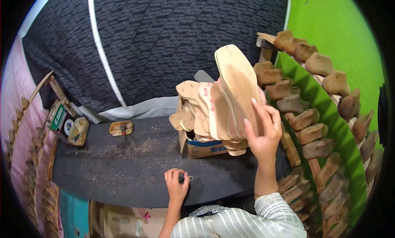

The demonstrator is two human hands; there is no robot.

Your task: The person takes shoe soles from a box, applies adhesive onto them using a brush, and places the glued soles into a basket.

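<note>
My right hand is closed on the edge of a tan insole board, its thumb at the near side and its fingers along the right edge. The board stands tilted, toe end up, against other insoles. Several of these fill a cardboard box with a blue band; some carry red marks. Low over the dark table, my left hand has its fingers curled. A small ring-like thing shows beside its thumb; whether the fingers grip it is hard to see.
Crumbs lie across the table. At its left stand a small tray, an open container and a green-and-white box. Racks of wooden shoe lasts line the right side, with more lasts at the left.
</note>
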